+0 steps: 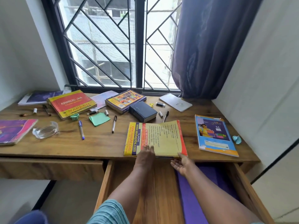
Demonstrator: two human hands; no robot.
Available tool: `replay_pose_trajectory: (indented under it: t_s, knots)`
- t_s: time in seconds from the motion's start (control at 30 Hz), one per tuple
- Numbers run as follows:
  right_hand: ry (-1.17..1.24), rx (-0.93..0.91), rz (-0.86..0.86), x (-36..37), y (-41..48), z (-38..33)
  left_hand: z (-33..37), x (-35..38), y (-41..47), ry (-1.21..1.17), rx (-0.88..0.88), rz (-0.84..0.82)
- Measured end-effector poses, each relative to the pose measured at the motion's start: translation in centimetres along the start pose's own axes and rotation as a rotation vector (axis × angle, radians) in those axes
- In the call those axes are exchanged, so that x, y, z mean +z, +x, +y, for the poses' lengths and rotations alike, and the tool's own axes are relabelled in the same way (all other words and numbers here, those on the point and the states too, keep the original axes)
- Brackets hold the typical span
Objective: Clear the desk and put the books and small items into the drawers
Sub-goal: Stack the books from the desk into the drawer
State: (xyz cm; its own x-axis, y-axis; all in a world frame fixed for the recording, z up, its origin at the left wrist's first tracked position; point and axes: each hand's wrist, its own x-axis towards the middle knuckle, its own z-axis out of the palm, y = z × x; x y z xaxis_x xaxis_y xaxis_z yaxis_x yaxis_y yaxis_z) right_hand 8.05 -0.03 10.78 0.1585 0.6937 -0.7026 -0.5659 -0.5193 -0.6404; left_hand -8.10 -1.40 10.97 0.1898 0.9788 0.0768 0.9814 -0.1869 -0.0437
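At the far left of the frame the pink book (14, 131) and glass ashtray (46, 130) lie on the desk (100, 146), with the closed drawer (51, 167) below them. Above and to their right are the red Java book (72, 103), a blue pen (81, 130), the green notes (99, 119) and a black pen (114, 124). None of these is put away yet.

At lower centre my left hand (146, 155) lies flat on the yellow book (155, 138), fingers straight and close together, pressing its cover at the desk's front edge. Just right of it my right hand (181, 164) waits palm up at the book's near corner, fingers loosely apart, gripping nothing.

I judge this is the step of drawing the book off the edge. The open drawer (103, 183) sits directly beneath, with a purple sheet (191, 199) along its right side. Next I would slide the book toward me until its weight tips into my right palm, then lay it flat in the drawer.

Further right the blue workbook (216, 135) and a crumpled paper (237, 139) wait.
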Motion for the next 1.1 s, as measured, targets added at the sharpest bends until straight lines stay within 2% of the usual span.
replay_pose_trajectory:
  t_s: [0.27, 0.43, 0.6, 0.73, 0.9, 1.0, 1.1]
  knots:
    - [0.175, -0.061, -0.057, -1.8, -0.8, 1.2, 0.9, -2.4, -2.2, 0.171, 0.25, -0.057]
    - [0.362, -0.102, -0.105, -3.1, -2.2, 2.4, 1.2, -7.1, -2.8, 0.059, 0.147, -0.078]
    - [0.177, -0.044, -0.185, -3.0, -4.9, 3.1, 0.8, -13.4, -4.2, -0.331, -0.086, -0.068]
    - [0.027, -0.043, -0.281, -2.7, -6.9, 3.2, 0.4, -18.5, -4.6, -0.436, -0.129, -0.064]
    - [0.224, -0.067, -0.622, -3.2, -10.0, 4.3, 0.0, -19.5, -7.4, -0.995, -0.197, -0.05]
    - [0.12, -0.068, -0.611, -5.5, -10.4, 4.9, -0.3, -17.5, -9.5, -1.144, -0.289, -0.071]
    - [0.026, -0.088, -0.538, -8.0, -9.6, 6.5, -0.7, -14.4, -11.8, -1.272, -0.441, -0.194]
